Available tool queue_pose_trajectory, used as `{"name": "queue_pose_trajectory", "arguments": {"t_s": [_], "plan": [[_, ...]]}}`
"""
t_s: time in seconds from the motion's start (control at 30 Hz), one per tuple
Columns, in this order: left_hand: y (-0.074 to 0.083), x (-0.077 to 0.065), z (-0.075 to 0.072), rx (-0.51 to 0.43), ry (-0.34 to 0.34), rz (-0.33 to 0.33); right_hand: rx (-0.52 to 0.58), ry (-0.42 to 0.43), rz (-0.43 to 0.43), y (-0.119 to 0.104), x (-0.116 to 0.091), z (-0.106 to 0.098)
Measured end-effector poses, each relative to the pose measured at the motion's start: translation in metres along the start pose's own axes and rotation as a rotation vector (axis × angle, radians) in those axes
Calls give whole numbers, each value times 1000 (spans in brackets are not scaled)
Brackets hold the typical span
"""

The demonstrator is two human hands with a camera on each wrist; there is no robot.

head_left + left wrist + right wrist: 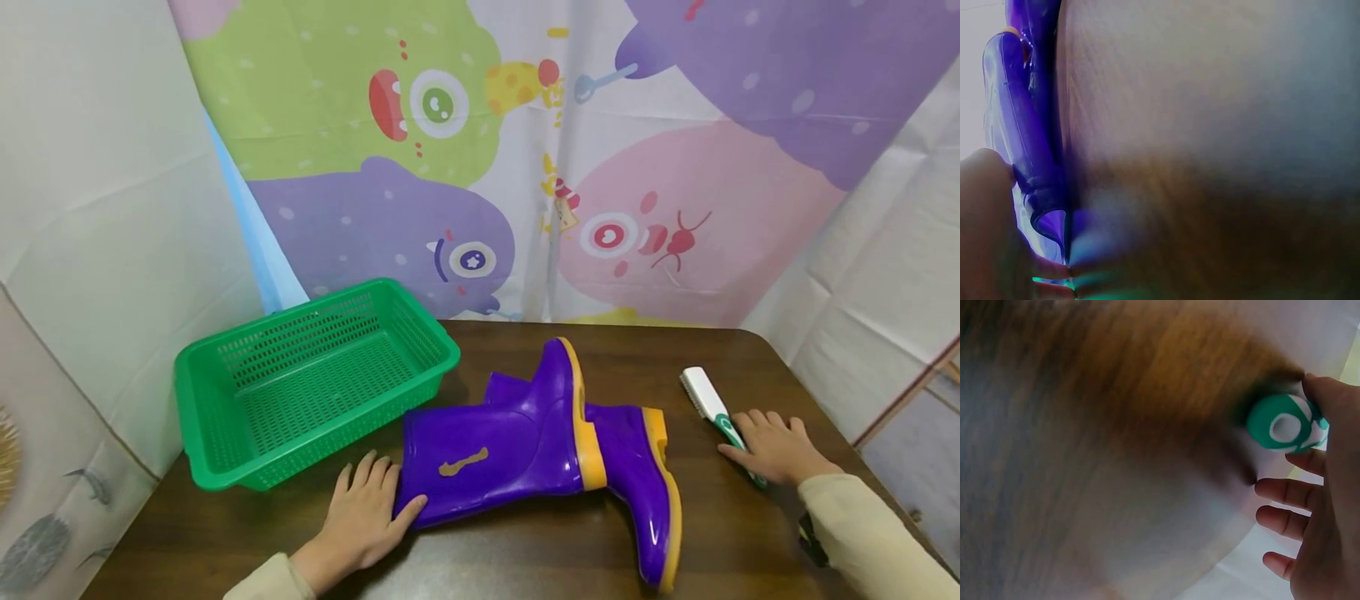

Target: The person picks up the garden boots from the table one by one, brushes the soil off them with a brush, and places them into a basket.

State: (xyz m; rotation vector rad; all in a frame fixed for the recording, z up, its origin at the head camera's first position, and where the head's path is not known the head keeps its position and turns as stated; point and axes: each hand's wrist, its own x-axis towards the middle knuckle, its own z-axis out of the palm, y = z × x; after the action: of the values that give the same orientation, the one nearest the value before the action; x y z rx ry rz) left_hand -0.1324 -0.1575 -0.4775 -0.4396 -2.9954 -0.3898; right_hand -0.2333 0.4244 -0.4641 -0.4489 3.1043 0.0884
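Note:
Two purple rubber boots with yellow soles lie on their sides. The nearer-lying boot (517,450), with a brown smear on its shaft, rests across the other boot (637,467). My left hand (356,517) lies at the shaft's open end, fingers extended, thumb against the boot's edge. In the left wrist view the boot opening (1050,222) is beside that hand. A white and green brush (705,393) lies on the right, bristles facing left. My right hand (776,450) rests over its handle with loose, spread fingers; the right wrist view shows the handle's end (1285,428) between thumb and fingers.
A green perforated plastic basket (315,450) stands at the left, close to the boot shaft. Everything rests on a dark brown wooden table (480,558). A cartoon-printed curtain (525,250) hangs along the back edge, with pale sheets on both sides.

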Motion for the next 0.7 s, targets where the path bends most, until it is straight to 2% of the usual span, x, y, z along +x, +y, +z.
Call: {"name": "queue_pose_trajectory", "arguments": {"t_s": [0.3,0.53,0.7], "plan": [[5,1,1,-25,25,18,3,49,15,-5,1,5],[7,4,1,-41,-6,-21,0,68,44,-6,2,10],[7,6,2,-92,-25,-31,23,79,60,-10,1,8]]}}
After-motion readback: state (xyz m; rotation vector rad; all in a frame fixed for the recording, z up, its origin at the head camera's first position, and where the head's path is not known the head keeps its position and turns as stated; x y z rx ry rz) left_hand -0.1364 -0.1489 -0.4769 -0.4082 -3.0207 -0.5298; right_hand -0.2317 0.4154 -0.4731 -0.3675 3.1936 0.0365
